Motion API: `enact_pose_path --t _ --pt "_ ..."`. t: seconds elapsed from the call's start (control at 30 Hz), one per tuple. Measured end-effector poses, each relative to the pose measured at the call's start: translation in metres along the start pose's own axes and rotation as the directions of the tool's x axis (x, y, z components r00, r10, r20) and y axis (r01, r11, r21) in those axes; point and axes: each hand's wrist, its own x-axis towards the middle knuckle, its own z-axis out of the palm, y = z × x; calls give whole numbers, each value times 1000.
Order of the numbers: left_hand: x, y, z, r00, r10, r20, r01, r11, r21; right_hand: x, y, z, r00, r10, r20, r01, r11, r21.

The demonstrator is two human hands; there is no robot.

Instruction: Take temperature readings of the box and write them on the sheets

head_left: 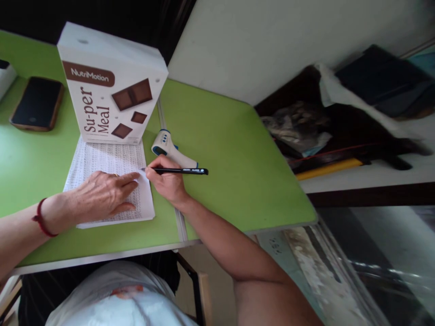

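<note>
A sheet of paper point(112, 156) covered in rows of small dark marks lies on the green table. Flat across its middle rests my left hand point(102, 194), fingers stretched toward the right edge, a red cord on the wrist. My right hand point(166, 181) pinches a black pen point(185, 171), its tip at the paper's right margin, close to my left index finger. Behind the paper, a white NutriMotion box point(112, 90) stands upright, its base on the sheet's far part. Just beyond my right hand lies a white and blue handheld thermometer point(173, 149).
A phone point(37, 103) in a brown case lies on the left of the green table point(231, 158). A white object point(6, 77) is cut off at the left edge. To the right, a cluttered dark shelf point(306, 122) holds cloth and a yellow strip point(329, 169).
</note>
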Motion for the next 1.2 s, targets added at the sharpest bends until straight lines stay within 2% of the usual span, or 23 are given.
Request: enact_pose_path --t 0.17,0.63,0.8,0.9,1.2 --pt "0 0 2 1000 5 -11 -5 1000 5 -1 1 0 999 10 -31 -10 1000 -3" --pt "1 0 0 1000 6 -4 -6 1000 26 0 -1 -1 1000 15 0 -15 999 -44" --pt "-1 -1 0 1000 11 -4 -11 1000 18 1 -1 -5 998 9 -69 -11 999 -35" --pt "-2 0 0 1000 11 -10 -11 1000 -6 1 1 -6 998 21 -65 -24 999 -49" --pt "2 0 -4 999 -9 49 10 999 -34 1 3 -4 999 7 -47 -9 999 -53"
